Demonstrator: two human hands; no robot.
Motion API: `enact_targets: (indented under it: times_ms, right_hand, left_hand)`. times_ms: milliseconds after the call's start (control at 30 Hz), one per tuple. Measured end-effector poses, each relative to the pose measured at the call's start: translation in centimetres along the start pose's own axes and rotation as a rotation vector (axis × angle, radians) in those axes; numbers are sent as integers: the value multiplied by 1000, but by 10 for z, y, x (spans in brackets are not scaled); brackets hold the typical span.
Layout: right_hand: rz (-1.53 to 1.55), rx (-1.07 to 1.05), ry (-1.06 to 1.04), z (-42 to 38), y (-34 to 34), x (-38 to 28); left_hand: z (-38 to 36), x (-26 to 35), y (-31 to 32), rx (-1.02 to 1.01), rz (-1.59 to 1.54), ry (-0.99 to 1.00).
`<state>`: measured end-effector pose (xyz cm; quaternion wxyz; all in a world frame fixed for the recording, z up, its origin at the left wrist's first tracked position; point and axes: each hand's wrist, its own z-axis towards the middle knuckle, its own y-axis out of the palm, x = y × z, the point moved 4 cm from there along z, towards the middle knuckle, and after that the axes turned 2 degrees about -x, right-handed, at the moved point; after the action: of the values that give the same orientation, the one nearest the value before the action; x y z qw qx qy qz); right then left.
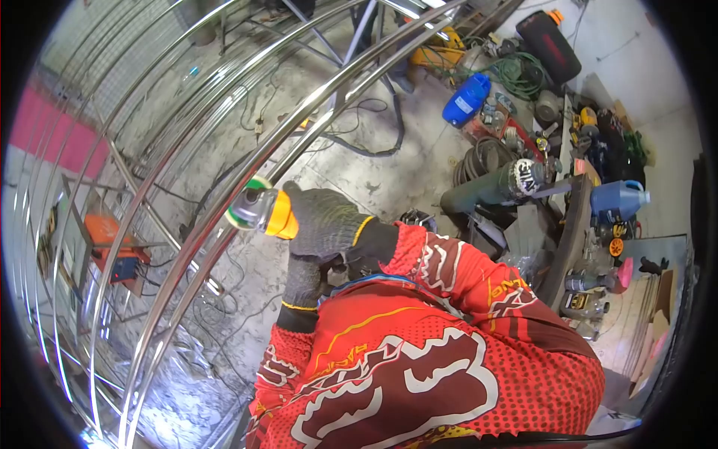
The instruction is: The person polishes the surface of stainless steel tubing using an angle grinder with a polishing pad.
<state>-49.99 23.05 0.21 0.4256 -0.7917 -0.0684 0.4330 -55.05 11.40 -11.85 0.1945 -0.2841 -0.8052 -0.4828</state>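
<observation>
Head view: we've got the grinder [258, 212] pressed on the curved steel tube [224, 217]. Probably best to keep the disc flat and move steadily along the rail. Our right hand [325, 217] is wrapped tight round its yellow body; the left hand [303, 280] clamps on just below it.

grey concrete floor [389, 179] lying under bright daylight, black cables [374, 142] trailing across it, blue jug [465, 99], green hose [520, 73] and scattered tools crowding the pale wall [636, 52], orange machine [112, 239] sitting left
</observation>
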Motion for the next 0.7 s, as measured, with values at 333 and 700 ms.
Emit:
enact_targets:
  times_ms: [333, 700]
  right_hand:
    - [170, 205, 210, -16, -41, 97]
    - [320, 226, 217, -20, -54, 131]
  left_hand:
    - [74, -12, 62, -285, 333, -101]
    - [90, -23, 83, -209, 400, -106]
